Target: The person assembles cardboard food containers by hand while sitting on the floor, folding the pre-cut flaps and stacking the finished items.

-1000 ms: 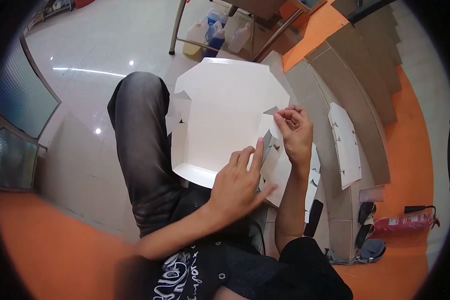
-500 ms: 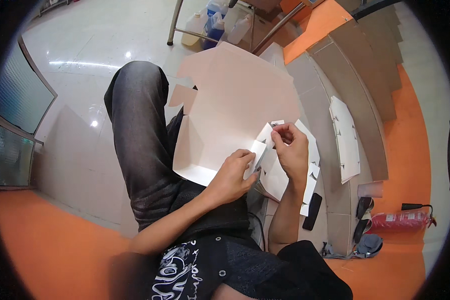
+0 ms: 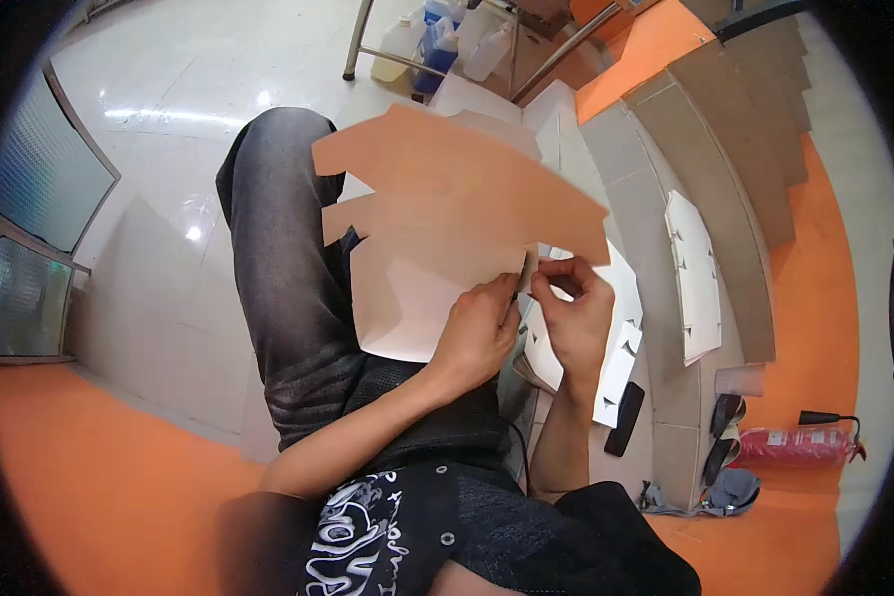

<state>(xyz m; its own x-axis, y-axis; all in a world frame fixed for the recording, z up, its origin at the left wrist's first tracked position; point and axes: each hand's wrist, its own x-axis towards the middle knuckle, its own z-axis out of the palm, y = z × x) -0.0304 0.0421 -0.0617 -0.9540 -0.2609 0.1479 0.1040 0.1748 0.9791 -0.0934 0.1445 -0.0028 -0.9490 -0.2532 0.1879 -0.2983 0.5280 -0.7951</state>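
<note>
A partly folded cardboard box (image 3: 437,214), pale inside with cut tabs on its left edge, rests across my lap. Its large lid panel tilts up toward me. My left hand (image 3: 479,328) grips the box's right side wall, fingers curled over the edge. Beside it, my right hand (image 3: 574,303) pinches a small flap (image 3: 530,268) at that same right side, thumb against fingers. Where the flap meets the wall is partly hidden by my fingers. Under my right wrist lie flat white die-cut cardboard sheets (image 3: 618,348) with slots.
More flat cardboard blanks (image 3: 695,278) lie on the step at right. A black phone-like slab (image 3: 623,419) is near my right forearm. A red fire extinguisher (image 3: 790,446), sandals (image 3: 725,432) and a grey cloth (image 3: 733,492) sit farther right. Plastic jugs (image 3: 437,52) stand beneath a metal-legged table.
The lid panel has swung up and toward me. My hands have drawn closer together at the right wall, and the right hand has come down slightly onto the flap.
</note>
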